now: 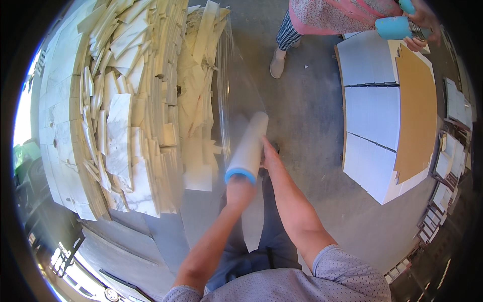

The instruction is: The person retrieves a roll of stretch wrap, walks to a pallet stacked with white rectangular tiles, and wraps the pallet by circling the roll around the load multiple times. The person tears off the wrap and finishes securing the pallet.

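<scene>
A roll of clear stretch wrap with a blue-rimmed core is held tilted in front of me. My left hand is closed at its near, blue-rimmed end, with the fingers mostly hidden by the roll. Along the roll's right side, my right hand grips it, its fingertips partly behind. A thin sheet of film runs from the roll toward the far side of a tall stack of broken, cream-white marble-look slabs on my left.
At the far right stands another person, whose hands hold a turquoise bottle. White boxes with a brown cardboard sheet on them are stacked on the right. Grey concrete floor lies between the stacks. More stacked pieces line the right rim.
</scene>
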Demonstrator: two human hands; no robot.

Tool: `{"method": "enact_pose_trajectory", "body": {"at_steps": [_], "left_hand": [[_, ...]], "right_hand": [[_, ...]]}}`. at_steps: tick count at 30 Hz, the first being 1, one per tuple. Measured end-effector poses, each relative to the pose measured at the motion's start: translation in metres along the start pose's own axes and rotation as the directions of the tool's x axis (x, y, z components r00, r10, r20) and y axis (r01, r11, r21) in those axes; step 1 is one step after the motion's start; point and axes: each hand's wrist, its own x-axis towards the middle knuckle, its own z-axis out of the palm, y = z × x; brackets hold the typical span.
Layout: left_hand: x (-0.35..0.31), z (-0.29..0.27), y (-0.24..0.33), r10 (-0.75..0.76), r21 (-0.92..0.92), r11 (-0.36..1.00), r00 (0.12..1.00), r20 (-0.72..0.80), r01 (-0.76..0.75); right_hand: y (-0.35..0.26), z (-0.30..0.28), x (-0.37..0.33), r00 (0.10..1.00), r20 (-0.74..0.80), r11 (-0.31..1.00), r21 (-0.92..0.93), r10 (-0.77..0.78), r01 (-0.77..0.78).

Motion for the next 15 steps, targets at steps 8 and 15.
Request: {"method": "enact_pose_trajectory", "body": {"at_steps": [8, 15], "left_hand": [[-0.032, 0.012, 0.006, -0.582, -0.338, 0.777, 0.811, -0.063, 0.531], [-0.098, 0.057, -0.011, -0.15, -0.036, 0.988, 0.986, -0.076, 0.147]], "right_hand": [[0.106, 0.007, 0.039, 0.911, 0.358, 0.859, 0.512, -0.204, -0.009], [0.156, -0.038, 0.011, 0.997, 0.007, 0.96, 0.269, -0.077, 0.072]]}}
